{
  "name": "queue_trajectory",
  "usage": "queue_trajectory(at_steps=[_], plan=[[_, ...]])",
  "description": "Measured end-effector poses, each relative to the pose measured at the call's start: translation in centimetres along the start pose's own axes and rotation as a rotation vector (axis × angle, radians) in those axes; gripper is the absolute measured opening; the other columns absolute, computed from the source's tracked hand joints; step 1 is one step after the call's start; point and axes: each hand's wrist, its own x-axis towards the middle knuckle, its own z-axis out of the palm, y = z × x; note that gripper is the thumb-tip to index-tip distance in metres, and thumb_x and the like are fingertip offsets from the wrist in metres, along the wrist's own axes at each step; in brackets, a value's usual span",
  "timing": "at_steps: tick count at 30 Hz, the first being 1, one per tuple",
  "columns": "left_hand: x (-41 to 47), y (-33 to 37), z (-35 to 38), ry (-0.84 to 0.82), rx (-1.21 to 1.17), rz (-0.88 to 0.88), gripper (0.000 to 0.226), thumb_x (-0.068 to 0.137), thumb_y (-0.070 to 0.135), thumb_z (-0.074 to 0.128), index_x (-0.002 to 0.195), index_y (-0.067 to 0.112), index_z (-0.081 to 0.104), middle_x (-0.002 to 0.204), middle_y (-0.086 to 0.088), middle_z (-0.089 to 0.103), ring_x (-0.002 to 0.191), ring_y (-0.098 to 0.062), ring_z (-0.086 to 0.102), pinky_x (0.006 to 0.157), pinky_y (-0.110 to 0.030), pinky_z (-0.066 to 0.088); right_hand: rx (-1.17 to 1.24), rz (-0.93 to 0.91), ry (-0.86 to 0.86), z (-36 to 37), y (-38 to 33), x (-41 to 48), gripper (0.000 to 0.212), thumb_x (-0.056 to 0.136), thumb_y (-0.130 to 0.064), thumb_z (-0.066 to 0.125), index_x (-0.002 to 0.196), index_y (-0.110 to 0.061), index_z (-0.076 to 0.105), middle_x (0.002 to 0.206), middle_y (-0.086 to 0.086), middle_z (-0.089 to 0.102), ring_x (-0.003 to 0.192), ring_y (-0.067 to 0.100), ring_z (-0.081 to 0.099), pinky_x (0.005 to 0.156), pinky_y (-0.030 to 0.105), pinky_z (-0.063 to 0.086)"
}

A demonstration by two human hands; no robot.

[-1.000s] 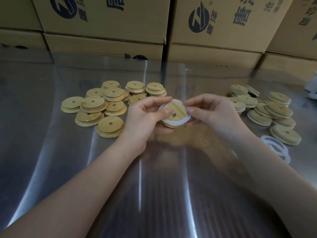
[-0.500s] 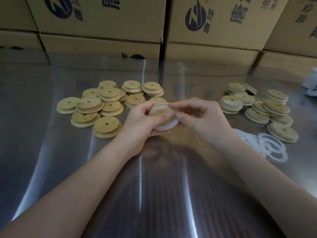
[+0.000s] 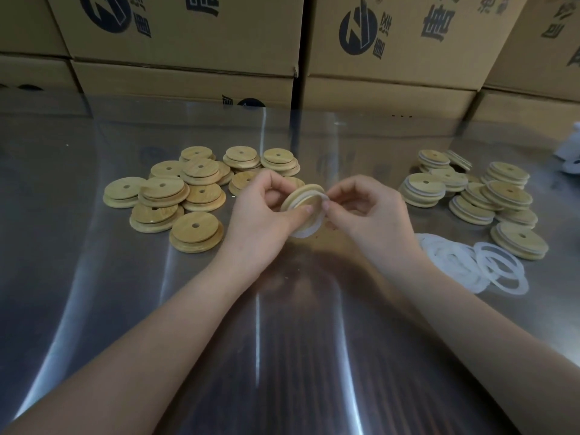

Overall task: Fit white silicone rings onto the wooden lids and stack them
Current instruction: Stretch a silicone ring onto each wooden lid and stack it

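A round wooden lid (image 3: pixel 303 196) is held tilted above the table's middle. My left hand (image 3: pixel 263 215) grips it, thumb on its near face. A white silicone ring (image 3: pixel 309 229) hangs around the lid's lower edge, partly on. My right hand (image 3: pixel 370 215) pinches the ring at the lid's right rim. Bare wooden lids (image 3: pixel 175 196) lie piled at the left. Lids with white rings (image 3: pixel 477 196) are stacked at the right. Loose white rings (image 3: pixel 470 265) lie at the near right.
The steel table (image 3: pixel 125 309) is shiny and reflective. Cardboard boxes (image 3: pixel 188 42) stand in a wall along the table's far edge. A white object (image 3: pixel 569 152) sits at the far right edge.
The lid has tilted from facing me to more edge-on. Both hands have worked around its rim with the ring. The view has shifted slightly, showing more loose rings.
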Motion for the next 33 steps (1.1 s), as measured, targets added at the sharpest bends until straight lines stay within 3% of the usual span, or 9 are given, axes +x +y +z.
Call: queue_trajectory(at_steps=[3, 9, 18, 20, 23, 25, 30, 33], plan=[[-0.2, 0.0, 0.1, -0.036, 0.048, 0.028, 0.026, 0.081, 0.003, 0.075, 0.098, 0.009, 0.056, 0.087, -0.003, 0.076, 0.083, -0.019, 0.072, 0.077, -0.037, 0.059, 0.004, -0.011, 0.029, -0.1, 0.1, 0.0, 0.015, 0.080, -0.013, 0.072, 0.075, -0.026, 0.067, 0.075, -0.006, 0.069, 0.075, 0.023, 0.068, 0.074, 0.050, 0.057], [-0.1, 0.1, 0.0, -0.062, 0.102, 0.073, 0.028, 0.086, 0.002, 0.069, 0.109, 0.015, 0.065, 0.098, 0.004, 0.074, 0.093, -0.006, 0.070, 0.088, -0.034, 0.057, -0.009, 0.016, 0.019, 0.0, 0.1, 0.2, 0.021, 0.086, -0.012, 0.069, 0.075, -0.030, 0.068, 0.076, -0.003, 0.071, 0.077, 0.024, 0.070, 0.078, 0.052, 0.057], [0.4, -0.1, -0.2, -0.083, 0.002, 0.022, 0.030, 0.084, -0.005, 0.068, 0.101, 0.020, 0.067, 0.093, 0.003, 0.076, 0.088, -0.009, 0.071, 0.082, -0.028, 0.059, -0.068, 0.079, -0.052, -0.9, -0.1, 1.1, 0.026, 0.088, -0.006, 0.067, 0.070, -0.025, 0.066, 0.070, 0.002, 0.071, 0.071, 0.022, 0.071, 0.079, 0.049, 0.058], [0.4, -0.1, -0.2, -0.087, -0.007, 0.014, 0.030, 0.084, -0.005, 0.069, 0.101, 0.020, 0.068, 0.092, 0.004, 0.076, 0.088, -0.008, 0.072, 0.081, -0.028, 0.059, -0.135, 0.040, -0.060, -1.0, -0.1, 1.1, 0.027, 0.088, -0.006, 0.066, 0.071, -0.027, 0.063, 0.069, -0.001, 0.070, 0.070, 0.019, 0.070, 0.078, 0.046, 0.058], [0.4, -0.1, -0.2, -0.086, -0.042, -0.006, 0.029, 0.083, -0.005, 0.069, 0.102, 0.018, 0.068, 0.093, 0.002, 0.076, 0.089, -0.011, 0.072, 0.082, -0.031, 0.059, -0.254, -0.046, -0.071, -1.2, -0.3, 1.1, 0.030, 0.089, -0.009, 0.065, 0.071, -0.032, 0.058, 0.069, -0.010, 0.067, 0.069, 0.008, 0.067, 0.073, 0.031, 0.056], [0.3, -0.1, -0.2, -0.091, -0.059, -0.015, 0.029, 0.084, -0.005, 0.069, 0.103, 0.016, 0.068, 0.093, 0.001, 0.076, 0.089, -0.012, 0.072, 0.082, -0.031, 0.059, -0.314, -0.099, -0.075, -1.3, -0.4, 1.0, 0.031, 0.089, -0.011, 0.066, 0.072, -0.034, 0.056, 0.069, -0.011, 0.066, 0.069, 0.010, 0.066, 0.069, 0.024, 0.052], [0.3, -0.2, -0.5, -0.108, -0.044, -0.001, 0.028, 0.082, -0.009, 0.067, 0.100, 0.011, 0.063, 0.091, -0.001, 0.073, 0.089, -0.015, 0.070, 0.083, -0.035, 0.057, -0.194, -0.105, -0.098, -1.4, -0.3, 0.6, 0.027, 0.087, -0.009, 0.070, 0.075, -0.032, 0.062, 0.070, -0.009, 0.066, 0.071, 0.018, 0.066, 0.072, 0.035, 0.055], [0.3, -0.2, -0.5, -0.136, 0.036, 0.052, 0.032, 0.081, -0.005, 0.070, 0.105, 0.016, 0.064, 0.098, 0.003, 0.071, 0.093, -0.008, 0.067, 0.085, -0.030, 0.057, -0.116, -0.107, -0.112, -1.1, -0.3, 0.5, 0.027, 0.086, -0.009, 0.072, 0.076, -0.033, 0.064, 0.074, -0.008, 0.067, 0.071, 0.020, 0.064, 0.073, 0.041, 0.055]])
